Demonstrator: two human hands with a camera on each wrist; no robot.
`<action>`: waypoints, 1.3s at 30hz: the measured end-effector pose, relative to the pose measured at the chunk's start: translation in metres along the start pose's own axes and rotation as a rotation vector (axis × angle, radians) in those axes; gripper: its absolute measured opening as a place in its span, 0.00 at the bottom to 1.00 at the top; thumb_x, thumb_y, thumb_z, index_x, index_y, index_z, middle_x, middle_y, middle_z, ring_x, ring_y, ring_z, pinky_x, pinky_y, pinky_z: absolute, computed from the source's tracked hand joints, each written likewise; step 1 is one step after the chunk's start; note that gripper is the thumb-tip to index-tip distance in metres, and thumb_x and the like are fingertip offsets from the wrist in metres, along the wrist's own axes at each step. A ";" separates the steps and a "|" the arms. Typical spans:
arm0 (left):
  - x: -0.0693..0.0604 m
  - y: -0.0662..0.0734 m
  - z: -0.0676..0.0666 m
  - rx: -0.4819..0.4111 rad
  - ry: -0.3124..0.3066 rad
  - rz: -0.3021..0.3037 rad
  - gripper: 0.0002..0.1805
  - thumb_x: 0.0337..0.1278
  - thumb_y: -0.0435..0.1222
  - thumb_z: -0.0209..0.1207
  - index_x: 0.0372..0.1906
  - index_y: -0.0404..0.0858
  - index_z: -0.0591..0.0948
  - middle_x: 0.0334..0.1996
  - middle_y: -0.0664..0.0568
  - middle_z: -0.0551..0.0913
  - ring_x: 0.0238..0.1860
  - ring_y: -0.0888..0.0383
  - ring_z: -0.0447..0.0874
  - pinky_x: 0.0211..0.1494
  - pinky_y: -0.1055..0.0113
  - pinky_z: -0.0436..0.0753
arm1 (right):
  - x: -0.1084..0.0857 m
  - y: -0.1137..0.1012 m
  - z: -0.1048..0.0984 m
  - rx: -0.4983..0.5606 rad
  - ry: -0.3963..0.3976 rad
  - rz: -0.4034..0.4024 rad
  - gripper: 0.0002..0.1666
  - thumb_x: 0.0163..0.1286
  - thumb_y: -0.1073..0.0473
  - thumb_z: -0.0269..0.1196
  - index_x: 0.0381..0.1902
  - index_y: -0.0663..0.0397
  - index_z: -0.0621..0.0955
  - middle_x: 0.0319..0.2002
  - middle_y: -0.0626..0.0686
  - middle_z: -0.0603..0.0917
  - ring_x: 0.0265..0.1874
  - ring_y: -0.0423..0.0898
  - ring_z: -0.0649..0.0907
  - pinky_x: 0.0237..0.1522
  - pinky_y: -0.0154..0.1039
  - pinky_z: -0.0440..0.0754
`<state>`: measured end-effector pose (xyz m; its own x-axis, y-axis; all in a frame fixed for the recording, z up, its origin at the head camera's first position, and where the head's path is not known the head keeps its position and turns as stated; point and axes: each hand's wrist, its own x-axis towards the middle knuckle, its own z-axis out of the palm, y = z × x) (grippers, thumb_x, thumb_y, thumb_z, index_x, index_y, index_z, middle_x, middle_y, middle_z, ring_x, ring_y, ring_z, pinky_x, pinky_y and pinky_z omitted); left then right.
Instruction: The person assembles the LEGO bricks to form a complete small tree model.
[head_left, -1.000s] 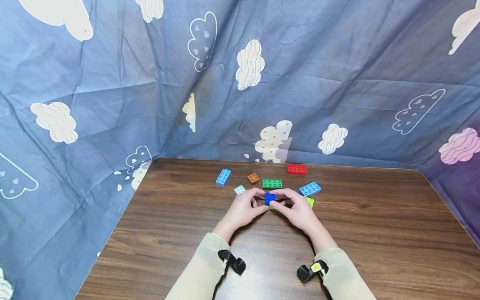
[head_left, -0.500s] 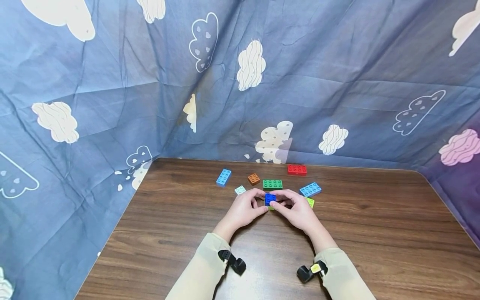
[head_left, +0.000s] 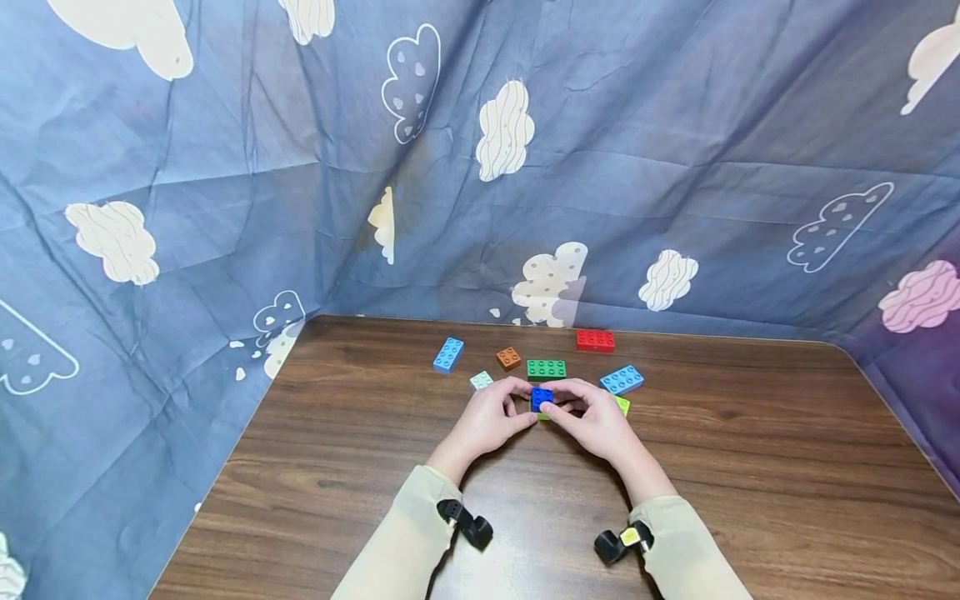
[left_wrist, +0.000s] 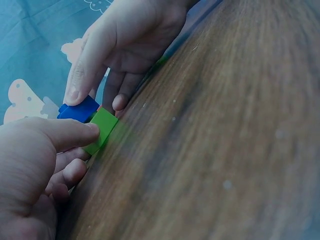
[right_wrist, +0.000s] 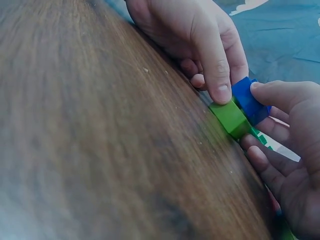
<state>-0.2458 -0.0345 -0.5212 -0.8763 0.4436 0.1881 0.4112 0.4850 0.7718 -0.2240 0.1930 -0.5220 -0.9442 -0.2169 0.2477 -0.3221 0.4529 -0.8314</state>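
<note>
At the middle of the table, a blue brick (head_left: 538, 393) sits over a lime green brick (right_wrist: 229, 118), both between the two hands. The left hand (head_left: 486, 418) pinches the green brick, its thumb lying on the near side. The right hand (head_left: 596, 418) grips the blue brick, thumb against the brick's near face. From the right wrist view the blue brick looks slightly askew on the green one; whether the studs are fully joined I cannot tell. Fingers hide the far sides of both bricks.
Behind the hands lie a green brick (head_left: 546, 369), a brown brick (head_left: 508, 358), a red brick (head_left: 595, 340), a pale brick (head_left: 481, 380) and two light blue bricks, one left (head_left: 448, 354), one right (head_left: 622, 379). Another lime brick (head_left: 622, 405) is partly hidden by the right hand.
</note>
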 end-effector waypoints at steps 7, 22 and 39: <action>0.000 -0.002 0.001 -0.004 0.000 0.011 0.20 0.68 0.36 0.74 0.61 0.39 0.85 0.49 0.51 0.89 0.30 0.67 0.77 0.38 0.69 0.78 | 0.002 0.001 0.000 -0.023 -0.004 -0.059 0.17 0.74 0.60 0.75 0.58 0.54 0.89 0.50 0.52 0.91 0.43 0.45 0.88 0.47 0.36 0.88; 0.002 -0.001 -0.001 0.007 -0.033 0.014 0.20 0.71 0.37 0.73 0.62 0.38 0.86 0.47 0.52 0.89 0.32 0.67 0.77 0.38 0.70 0.79 | 0.003 0.000 -0.004 -0.103 -0.048 -0.125 0.17 0.76 0.59 0.73 0.60 0.51 0.88 0.48 0.49 0.88 0.39 0.42 0.86 0.45 0.37 0.87; 0.002 -0.003 0.000 0.005 -0.026 0.017 0.20 0.70 0.36 0.73 0.63 0.39 0.86 0.47 0.51 0.90 0.30 0.68 0.78 0.37 0.70 0.79 | 0.001 -0.001 0.000 -0.041 -0.014 -0.006 0.18 0.78 0.58 0.71 0.62 0.57 0.85 0.46 0.52 0.86 0.42 0.46 0.85 0.48 0.36 0.85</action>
<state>-0.2489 -0.0352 -0.5233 -0.8621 0.4716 0.1853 0.4276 0.4811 0.7653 -0.2244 0.1928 -0.5211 -0.9414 -0.2316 0.2452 -0.3303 0.4864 -0.8089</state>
